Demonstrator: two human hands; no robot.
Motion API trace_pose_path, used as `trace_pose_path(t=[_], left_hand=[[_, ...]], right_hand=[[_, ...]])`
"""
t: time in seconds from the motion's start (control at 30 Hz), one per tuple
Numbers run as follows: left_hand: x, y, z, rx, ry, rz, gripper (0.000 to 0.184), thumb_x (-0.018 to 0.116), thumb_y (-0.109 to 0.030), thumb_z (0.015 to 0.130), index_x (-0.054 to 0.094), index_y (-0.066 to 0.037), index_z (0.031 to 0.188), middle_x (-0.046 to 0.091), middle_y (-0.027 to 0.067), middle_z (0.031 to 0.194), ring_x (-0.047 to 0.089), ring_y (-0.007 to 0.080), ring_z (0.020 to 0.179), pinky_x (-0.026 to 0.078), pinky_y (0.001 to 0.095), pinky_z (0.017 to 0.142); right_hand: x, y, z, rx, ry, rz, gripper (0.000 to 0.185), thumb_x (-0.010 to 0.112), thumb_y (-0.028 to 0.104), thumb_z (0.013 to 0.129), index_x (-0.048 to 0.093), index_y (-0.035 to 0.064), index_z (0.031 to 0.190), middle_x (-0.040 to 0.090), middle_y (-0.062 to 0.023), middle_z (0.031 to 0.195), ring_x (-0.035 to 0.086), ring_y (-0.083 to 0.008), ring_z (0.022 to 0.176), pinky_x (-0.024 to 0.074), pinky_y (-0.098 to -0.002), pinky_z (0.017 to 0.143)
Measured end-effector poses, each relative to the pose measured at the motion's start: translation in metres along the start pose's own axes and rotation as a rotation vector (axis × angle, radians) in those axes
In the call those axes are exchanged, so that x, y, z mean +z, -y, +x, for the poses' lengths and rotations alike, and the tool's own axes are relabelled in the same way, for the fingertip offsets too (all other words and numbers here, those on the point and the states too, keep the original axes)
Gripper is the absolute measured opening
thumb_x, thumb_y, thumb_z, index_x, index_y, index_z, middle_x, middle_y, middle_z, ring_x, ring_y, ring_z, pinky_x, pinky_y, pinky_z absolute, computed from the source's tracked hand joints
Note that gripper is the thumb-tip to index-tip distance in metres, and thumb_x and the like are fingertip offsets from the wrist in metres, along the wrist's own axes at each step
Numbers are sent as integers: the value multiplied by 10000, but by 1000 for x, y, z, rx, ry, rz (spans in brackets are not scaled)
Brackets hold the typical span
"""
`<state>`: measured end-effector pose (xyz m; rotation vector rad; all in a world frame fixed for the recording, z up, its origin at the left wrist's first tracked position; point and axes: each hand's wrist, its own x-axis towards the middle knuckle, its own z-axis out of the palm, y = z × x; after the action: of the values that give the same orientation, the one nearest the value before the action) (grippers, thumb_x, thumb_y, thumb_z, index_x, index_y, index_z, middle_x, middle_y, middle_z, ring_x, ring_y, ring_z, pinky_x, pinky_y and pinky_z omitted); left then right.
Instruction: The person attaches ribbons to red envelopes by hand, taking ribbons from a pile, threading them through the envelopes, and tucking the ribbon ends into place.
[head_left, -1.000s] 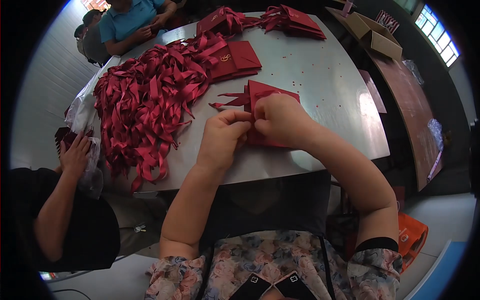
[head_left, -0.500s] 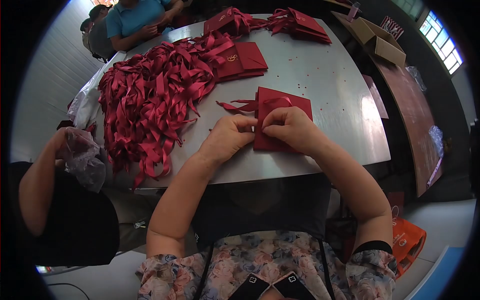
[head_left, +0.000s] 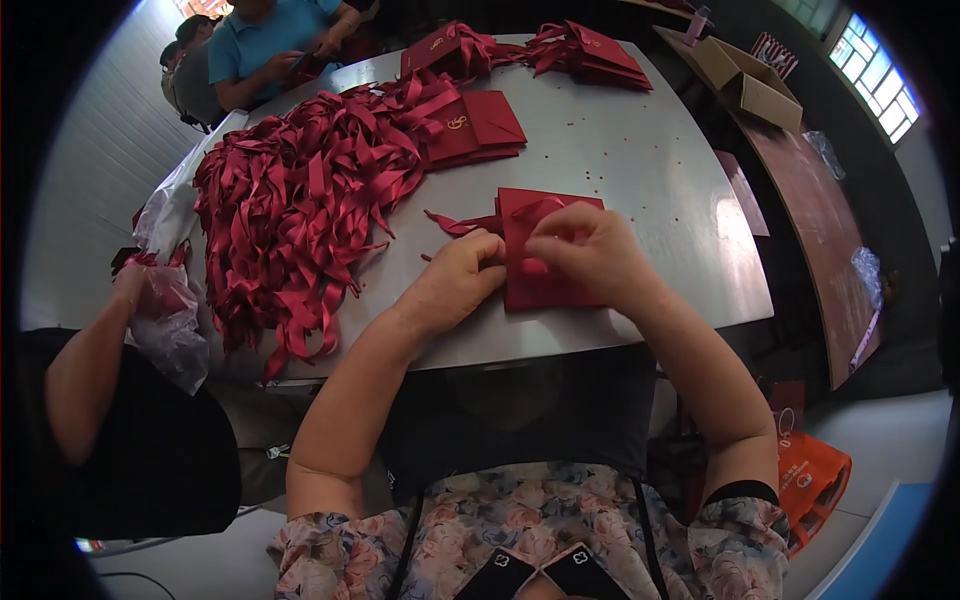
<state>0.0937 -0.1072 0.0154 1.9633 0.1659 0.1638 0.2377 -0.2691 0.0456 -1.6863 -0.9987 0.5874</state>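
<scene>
Dark-red rectangular paper bag (head_left: 550,292), flat on the silver metal table (head_left: 680,260), twelve o'clock: red satin ribbon (head_left: 462,224) already present, ends left loose toward ten o'clock. Left hand (head_left: 455,280): fingers curled at the bag's nine-o'clock edge. Right hand (head_left: 600,255): fingers bent, hiding part of it; whether either pinches anything cannot be told.
</scene>
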Motion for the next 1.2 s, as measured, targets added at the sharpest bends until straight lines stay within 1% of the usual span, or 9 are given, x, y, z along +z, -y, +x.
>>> trace_pose_path(t=[0.1,0.23,0.27,0.33,0.47,0.53,0.73,0.9,1.2], left_hand=[[1,-6,-2,51,-2,23,180,533,-18,887,590,25,1053,600,86,958,558,163,935,448,295,880],[3,-10,-2,45,8,11,158,501,-5,917,556,21,1063,599,67,960,537,114,943,451,285,882],[3,-10,-1,48,10,10,158,501,-5,917,556,21,1063,599,67,960,537,114,943,451,285,882],[3,-9,-2,36,13,93,170,506,-37,878,531,35,1030,581,197,998,566,331,955,450,399,864],[4,-10,-5,123,-52,343,130,493,-43,885,489,26,995,545,221,982,546,399,941,442,455,831],[3,-8,-7,91,-86,480,125,487,-53,889,456,16,989,519,235,980,520,444,941,429,497,819],[-12,6,-12,87,-47,524,135,498,-62,897,450,15,996,525,240,992,520,451,962,424,514,823],[-15,-3,-20,108,-28,542,116,508,-65,899,470,14,975,537,232,973,528,445,943,434,502,807],[-53,10,-34,22,-199,626,59,535,-28,882,502,20,888,549,216,893,547,425,871,440,463,763]], right_hand=[[-37,0,11,162,-160,193,281,672,234,916,667,-3,1068,647,-21,852,566,-83,726,466,-229,625],[-37,-27,12,224,-91,-51,335,670,248,901,655,-28,1091,661,-77,921,606,-124,781,496,-282,675],[-31,-36,12,90,-120,-201,344,690,253,864,663,-22,1068,675,-105,889,635,-190,769,510,-329,695],[-21,-41,16,-19,-135,-357,299,703,208,795,670,-14,993,685,-164,931,666,-330,776,523,-413,741],[-5,-32,25,58,-184,-412,326,694,166,794,610,-2,1061,683,-154,943,674,-278,777,533,-394,724],[7,-27,21,257,-119,552,302,641,96,833,533,37,1110,644,-72,804,602,-168,695,519,-353,714],[-6,-32,14,278,-6,1141,432,608,184,879,458,84,1272,510,-4,678,467,-119,564,494,-325,707],[-4,-37,19,284,-23,1097,505,586,181,893,400,83,1352,529,-16,720,472,-124,595,507,-342,759],[3,-33,12,150,68,909,522,535,58,919,334,22,1399,653,-109,917,649,-200,839,527,-320,827]])
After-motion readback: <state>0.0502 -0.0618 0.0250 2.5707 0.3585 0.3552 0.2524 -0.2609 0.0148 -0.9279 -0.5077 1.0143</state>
